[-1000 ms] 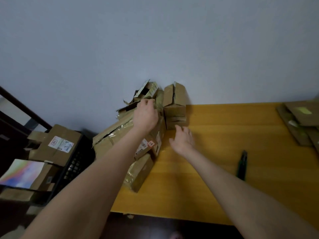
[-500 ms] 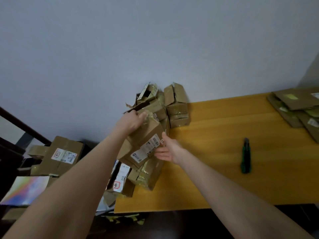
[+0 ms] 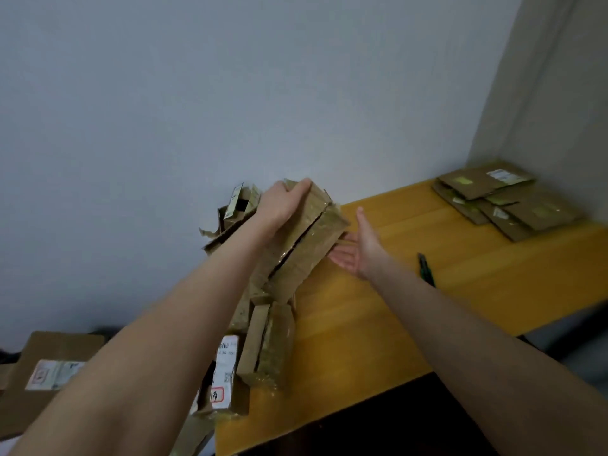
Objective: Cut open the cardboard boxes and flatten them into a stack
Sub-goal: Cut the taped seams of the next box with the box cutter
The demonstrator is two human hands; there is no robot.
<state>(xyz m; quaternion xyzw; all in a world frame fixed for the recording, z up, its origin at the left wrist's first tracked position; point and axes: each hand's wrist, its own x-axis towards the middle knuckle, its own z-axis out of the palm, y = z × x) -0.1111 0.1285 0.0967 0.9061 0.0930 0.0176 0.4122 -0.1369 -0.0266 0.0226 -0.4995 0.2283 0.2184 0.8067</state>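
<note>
left hand [image 3: 279, 209] gripping box [image 3: 307, 250], right hand [image 3: 360, 251] palm-up

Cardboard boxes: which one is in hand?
The taped box with the dark seam, gripped at its top by the left hand; the other boxes lie unheld.

Both your arms reach forward, bare. Your left forearm [image 3: 158, 350] runs up from lower left, with the back of the hand toward the camera. Your left hand [image 3: 281, 205] grips the far upper end of the box [image 3: 307, 238], fingers curled over its top edge. Your right forearm [image 3: 477, 337] comes in from lower right. Your right hand [image 3: 357, 250] is flat, palm turned left and up, fingers straight. Its fingertips are hidden behind the box's right side, so contact can't be told. The thumb [image 3: 361, 215] points up, clear of the box. The hands are near each other but apart.
</note>
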